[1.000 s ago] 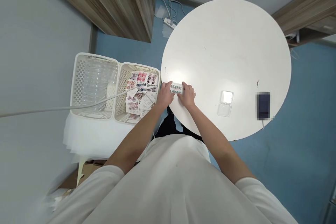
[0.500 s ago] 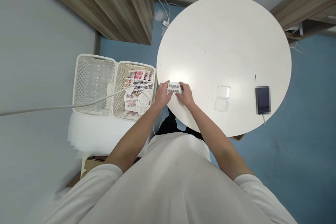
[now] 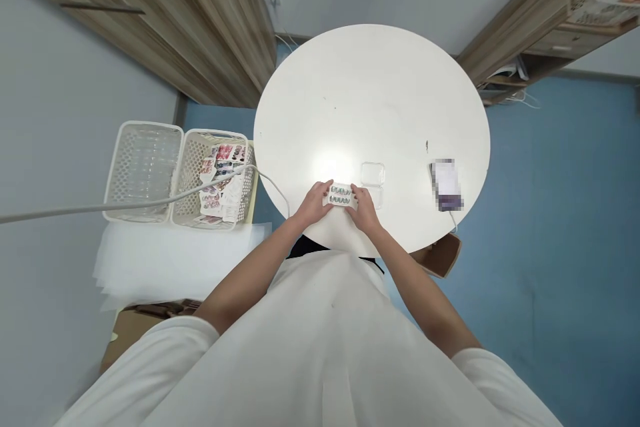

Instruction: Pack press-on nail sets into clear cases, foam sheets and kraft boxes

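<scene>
A small white card of press-on nails point(image 3: 341, 195), with two rows of greenish, shiny nails, is held over the near edge of the round white table. My left hand point(image 3: 316, 203) grips its left end between thumb and fingers. At the card's right end, my right hand point(image 3: 365, 209) pinches it the same way. Just behind my right hand lies an open clear plastic case point(image 3: 373, 174), its lower half partly covered by that hand.
Left of the table point(image 3: 400, 93) stand a basket of clear plastic cases point(image 3: 145, 173) and a basket of nail cards point(image 3: 220, 180). A white cable point(image 3: 210, 183) crosses them. A pixelated device point(image 3: 447, 183) lies at the table's right; an open cardboard box point(image 3: 440, 255) sits below.
The view has swung to the right. Both hands have carried the nail card rightward across the table, close beside the open clear case.
</scene>
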Motion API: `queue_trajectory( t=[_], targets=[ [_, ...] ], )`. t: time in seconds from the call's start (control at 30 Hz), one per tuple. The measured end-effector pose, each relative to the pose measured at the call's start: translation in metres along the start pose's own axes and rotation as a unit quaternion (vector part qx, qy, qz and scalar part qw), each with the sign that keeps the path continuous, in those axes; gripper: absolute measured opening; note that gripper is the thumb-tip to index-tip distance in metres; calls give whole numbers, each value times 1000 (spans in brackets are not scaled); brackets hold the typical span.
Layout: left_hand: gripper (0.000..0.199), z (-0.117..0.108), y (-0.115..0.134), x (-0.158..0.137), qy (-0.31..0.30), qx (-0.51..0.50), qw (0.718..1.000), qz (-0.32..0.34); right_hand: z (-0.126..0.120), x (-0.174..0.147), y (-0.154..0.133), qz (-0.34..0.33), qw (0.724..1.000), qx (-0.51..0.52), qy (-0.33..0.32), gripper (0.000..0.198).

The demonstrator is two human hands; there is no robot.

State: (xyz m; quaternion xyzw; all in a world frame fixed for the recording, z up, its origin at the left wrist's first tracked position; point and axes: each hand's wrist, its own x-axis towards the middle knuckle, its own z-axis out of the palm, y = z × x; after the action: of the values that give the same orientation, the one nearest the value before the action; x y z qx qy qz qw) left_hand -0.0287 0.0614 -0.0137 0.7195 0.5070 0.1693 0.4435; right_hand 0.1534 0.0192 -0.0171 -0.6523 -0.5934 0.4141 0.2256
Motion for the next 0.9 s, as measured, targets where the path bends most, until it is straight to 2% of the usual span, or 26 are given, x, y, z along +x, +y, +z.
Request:
queue_trajectory(
  t=[0.17,0.3,0.5,0.9],
  targets=[
    [63,43,28,7,-47,7,999,4,-37,-24,40,6,1000,1,5,61],
    [63,61,39,16,-48,18,999,-11,-58,-23,61,-16,1000,-20,-1,60],
    [66,69,44,30,-26,69,997,-31,-72,-8,72,-30,999,-34,-25,61],
    [64,78,41,32,-31,86,996,-23,-67,0,79,-54,995,-82,-34,60]
  ],
)
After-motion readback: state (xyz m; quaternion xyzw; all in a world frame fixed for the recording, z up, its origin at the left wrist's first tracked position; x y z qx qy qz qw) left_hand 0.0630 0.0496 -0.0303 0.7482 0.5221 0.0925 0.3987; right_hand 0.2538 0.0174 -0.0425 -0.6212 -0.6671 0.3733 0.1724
